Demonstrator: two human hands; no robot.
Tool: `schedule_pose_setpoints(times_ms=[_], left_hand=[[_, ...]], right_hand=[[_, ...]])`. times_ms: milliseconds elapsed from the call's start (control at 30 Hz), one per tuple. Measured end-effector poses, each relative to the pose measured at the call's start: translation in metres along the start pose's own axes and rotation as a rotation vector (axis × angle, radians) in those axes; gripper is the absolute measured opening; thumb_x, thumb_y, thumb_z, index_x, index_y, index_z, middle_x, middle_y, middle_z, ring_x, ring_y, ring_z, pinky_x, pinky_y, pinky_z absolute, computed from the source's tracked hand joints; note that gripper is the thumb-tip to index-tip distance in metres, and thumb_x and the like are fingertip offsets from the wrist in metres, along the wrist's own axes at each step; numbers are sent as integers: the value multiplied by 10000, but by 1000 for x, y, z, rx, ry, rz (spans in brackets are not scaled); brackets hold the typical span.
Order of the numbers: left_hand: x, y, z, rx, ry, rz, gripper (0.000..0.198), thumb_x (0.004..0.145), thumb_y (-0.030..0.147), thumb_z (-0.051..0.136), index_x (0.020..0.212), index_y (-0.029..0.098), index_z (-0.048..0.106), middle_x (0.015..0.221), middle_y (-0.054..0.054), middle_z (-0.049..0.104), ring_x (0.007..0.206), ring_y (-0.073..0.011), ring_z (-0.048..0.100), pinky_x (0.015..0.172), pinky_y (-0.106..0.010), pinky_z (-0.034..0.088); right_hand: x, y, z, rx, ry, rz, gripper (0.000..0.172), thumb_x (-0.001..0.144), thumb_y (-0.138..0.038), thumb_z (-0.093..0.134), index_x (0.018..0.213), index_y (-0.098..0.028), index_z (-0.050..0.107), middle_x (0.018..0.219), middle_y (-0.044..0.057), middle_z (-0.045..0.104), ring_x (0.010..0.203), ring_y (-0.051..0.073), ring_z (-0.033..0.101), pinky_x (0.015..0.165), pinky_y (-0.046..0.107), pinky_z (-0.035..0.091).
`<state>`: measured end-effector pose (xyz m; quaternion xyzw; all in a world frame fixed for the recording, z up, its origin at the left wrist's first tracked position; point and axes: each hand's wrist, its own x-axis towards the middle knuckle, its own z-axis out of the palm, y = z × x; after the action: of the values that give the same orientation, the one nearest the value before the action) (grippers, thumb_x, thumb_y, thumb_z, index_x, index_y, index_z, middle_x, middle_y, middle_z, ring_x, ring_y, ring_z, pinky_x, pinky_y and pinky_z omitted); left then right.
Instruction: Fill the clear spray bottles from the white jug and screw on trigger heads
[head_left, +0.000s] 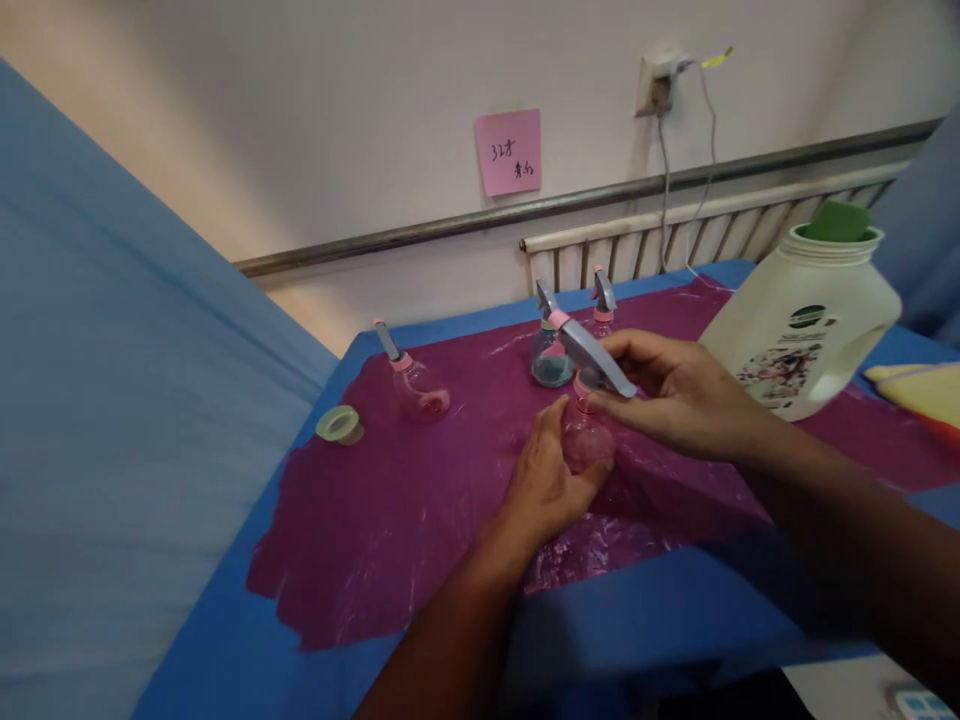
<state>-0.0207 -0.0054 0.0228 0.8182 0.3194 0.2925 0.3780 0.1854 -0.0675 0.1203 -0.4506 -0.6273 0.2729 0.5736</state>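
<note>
A clear pink spray bottle (589, 443) with a grey trigger head stands between my hands over the purple plastic sheet (420, 510). My left hand (551, 475) is wrapped round its round body. At the neck, my right hand (667, 390) closes its thumb and fingers on the collar below the trigger head. Just behind sits a greenish-blue spray bottle (551, 362), and beside it another spray bottle with a pink collar (603, 300), its lower part hidden by my right hand. Farther left, a pink spray bottle (421, 390) leans on the sheet.
A large cream jug (810, 310) with a green piece in its mouth stands at the right. Beyond it lies a yellow cloth (919, 392). A small pale green cup (339, 424) is near the left table edge. Blue curtain (135, 400) hangs left; a radiator (622, 245) runs behind.
</note>
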Motion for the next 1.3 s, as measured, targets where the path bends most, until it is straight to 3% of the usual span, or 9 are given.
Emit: schedule_pose_setpoints(times_ms=[133, 300, 600, 767, 900, 1067, 1200, 1300], left_hand=[[0, 6, -1, -15, -5, -38, 821, 963, 326, 907, 1689, 283, 526, 1693, -158, 664, 1612, -414, 643, 1357, -667, 535], [-1, 6, -1, -31, -1, -27, 885, 971, 322, 896, 1748, 299, 472, 1741, -155, 638, 1636, -414, 626, 1373, -670, 524], [0, 0, -1, -17, -10, -3, 972, 957, 284, 906, 1800, 341, 424, 1836, -145, 560, 1724, -431, 539, 1420, -712, 473], [1, 2, -1, -23, -9, -15, 941, 962, 288, 893, 1783, 329, 436, 1793, -144, 593, 1685, -413, 582, 1413, -696, 485], [1, 6, -1, -32, 0, -44, 896, 981, 334, 904, 1762, 327, 465, 1739, -144, 631, 1634, -412, 620, 1378, -695, 515], [1, 9, -1, -36, -7, -48, 880, 979, 352, 917, 1748, 328, 490, 1703, -141, 649, 1604, -399, 644, 1366, -667, 530], [0, 5, 0, -8, 9, -32, 965, 971, 346, 921, 1797, 322, 423, 1754, -155, 612, 1638, -405, 621, 1373, -679, 523], [-1, 0, 0, -12, 41, 103, 1096, 965, 297, 925, 1866, 357, 304, 1867, -150, 505, 1728, -398, 534, 1422, -664, 478]], right_hand=[[-4, 37, 5, 72, 15, 66, 405, 994, -421, 969, 1354, -283, 845, 1329, 71, 868, 1239, 253, 816, 1164, 448, 669], [-12, 57, 9, 152, 32, 108, 385, 988, -434, 972, 1313, -265, 856, 1284, 74, 876, 1177, 243, 830, 1102, 427, 675], [-23, 61, 7, 166, -22, 67, 374, 1086, -491, 872, 1407, -302, 848, 1301, 58, 881, 1241, 246, 821, 1140, 430, 660], [-24, 65, 12, 225, 32, 89, 352, 1055, -469, 915, 1363, -313, 847, 1237, 41, 872, 1145, 222, 817, 1047, 390, 679], [-26, 70, 15, 205, 73, 78, 323, 1033, -430, 942, 1316, -315, 841, 1244, 37, 853, 1162, 229, 804, 1071, 404, 667], [-30, 74, 19, 136, 88, 74, 381, 1062, -435, 901, 1418, -331, 814, 1275, 45, 839, 1176, 243, 794, 1100, 439, 654], [-30, 74, 26, 109, 149, 55, 300, 1023, -438, 930, 1273, -302, 835, 1212, 39, 838, 1136, 245, 786, 1092, 450, 650], [-27, 76, 32, 202, 188, 86, 356, 945, -464, 999, 1189, -284, 811, 1153, 30, 846, 1077, 231, 790, 1062, 437, 666]])
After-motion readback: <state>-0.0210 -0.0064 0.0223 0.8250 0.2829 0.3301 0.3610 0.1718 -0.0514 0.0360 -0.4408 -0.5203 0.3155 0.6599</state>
